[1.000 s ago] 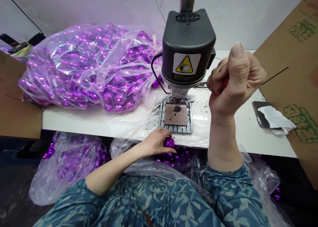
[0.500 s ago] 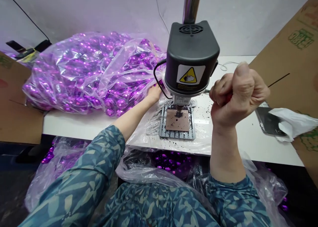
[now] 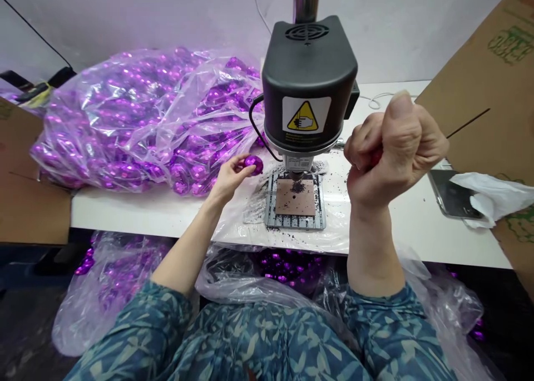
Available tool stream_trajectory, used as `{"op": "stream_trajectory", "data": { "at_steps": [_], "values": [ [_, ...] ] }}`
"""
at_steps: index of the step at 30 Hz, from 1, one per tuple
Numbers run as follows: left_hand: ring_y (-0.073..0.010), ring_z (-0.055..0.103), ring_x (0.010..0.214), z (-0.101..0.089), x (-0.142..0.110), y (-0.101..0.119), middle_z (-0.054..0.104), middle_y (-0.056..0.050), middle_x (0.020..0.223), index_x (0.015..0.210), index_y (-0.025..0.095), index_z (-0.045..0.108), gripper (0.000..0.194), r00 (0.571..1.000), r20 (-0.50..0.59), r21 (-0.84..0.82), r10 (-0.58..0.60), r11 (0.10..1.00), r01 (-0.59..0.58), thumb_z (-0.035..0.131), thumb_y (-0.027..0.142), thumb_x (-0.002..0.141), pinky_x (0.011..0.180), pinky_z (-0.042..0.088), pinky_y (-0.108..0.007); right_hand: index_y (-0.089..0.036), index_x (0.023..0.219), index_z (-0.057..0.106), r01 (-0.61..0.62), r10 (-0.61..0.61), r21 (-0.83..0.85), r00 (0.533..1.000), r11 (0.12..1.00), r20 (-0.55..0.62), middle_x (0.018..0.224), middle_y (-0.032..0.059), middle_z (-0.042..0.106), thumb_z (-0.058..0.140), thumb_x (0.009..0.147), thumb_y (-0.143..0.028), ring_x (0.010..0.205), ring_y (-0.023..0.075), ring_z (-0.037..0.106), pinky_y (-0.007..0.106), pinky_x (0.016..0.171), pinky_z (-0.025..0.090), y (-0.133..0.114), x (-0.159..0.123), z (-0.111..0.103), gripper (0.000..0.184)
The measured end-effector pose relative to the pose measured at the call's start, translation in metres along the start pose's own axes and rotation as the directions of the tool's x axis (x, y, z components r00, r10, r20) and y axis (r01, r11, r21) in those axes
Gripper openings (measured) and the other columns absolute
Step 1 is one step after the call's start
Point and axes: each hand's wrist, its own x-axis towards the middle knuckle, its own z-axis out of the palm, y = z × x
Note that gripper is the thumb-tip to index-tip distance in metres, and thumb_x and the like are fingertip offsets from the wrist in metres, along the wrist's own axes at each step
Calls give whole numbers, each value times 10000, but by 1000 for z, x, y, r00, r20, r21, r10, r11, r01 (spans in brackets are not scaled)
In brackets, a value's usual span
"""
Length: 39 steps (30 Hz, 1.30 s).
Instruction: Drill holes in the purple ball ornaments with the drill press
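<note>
Between the thumb and fingers of my left hand point(image 3: 230, 178) is a shiny purple faceted ball point(image 3: 253, 164), held just left of the bench drill press point(image 3: 309, 86). My right hand point(image 3: 396, 147) is a closed fist around the red knob of the press's feed lever; only a bit of red shows between the fingers. Under the drill head lies a brown square board point(image 3: 296, 197) with a small dark hole, on a slotted metal base plate point(image 3: 271, 217). Dark shavings cover the board and the area around it.
A large clear bag of purple faceted balls point(image 3: 137, 119) fills the table's left side. An open bag point(image 3: 287, 270) of similar balls hangs below the front edge. Cardboard boxes flank both sides. A phone point(image 3: 450, 194) and white tissue point(image 3: 494, 194) lie at right.
My left hand has come out from behind the drill head, back toward me and left, with a purple ball in its fingers. My right hand stays on the lever. The view has shifted slightly.
</note>
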Motion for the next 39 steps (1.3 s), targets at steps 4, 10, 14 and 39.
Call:
{"op": "stream_trajectory", "data": {
  "at_steps": [4, 10, 14, 39],
  "values": [
    [-232, 713, 1039, 15, -33, -12, 724, -140, 1211, 1246, 170, 680, 559, 971, 205, -257, -121, 951, 173, 840, 430, 778, 937, 598, -428, -198, 503, 426, 29, -27, 52, 999, 998, -38, 413, -64, 344, 647, 893, -367, 356, 48, 306, 279, 400, 203, -2, 0, 4, 479],
    [-230, 715, 1047, 55, -35, -35, 740, -121, 1190, 1286, 178, 648, 637, 983, 179, -249, 46, 969, 0, 831, 511, 775, 901, 598, -370, -206, 506, 411, 2, -2, -8, 1000, 1000, -28, 421, -55, 325, 647, 888, -426, 363, 60, 288, 295, 400, 199, -4, -2, 5, 500],
    [-230, 713, 1042, 67, -32, -33, 743, -127, 1176, 1314, 155, 631, 639, 972, 217, -184, 93, 981, -53, 816, 477, 794, 931, 580, -379, -216, 511, 412, 27, -27, -22, 999, 999, -32, 414, -54, 308, 646, 875, -497, 356, 66, 289, 310, 402, 226, 0, -2, 4, 515],
    [-248, 665, 1085, 101, -46, -21, 679, -102, 1225, 1212, 197, 607, 494, 924, 177, 256, 339, 891, -376, 845, 226, 780, 944, 556, -420, -199, 511, 357, 35, -37, -56, 999, 998, -36, 410, -55, 254, 613, 909, -408, 351, 55, 303, 289, 394, 210, -2, -19, -3, 517]
  ]
}}
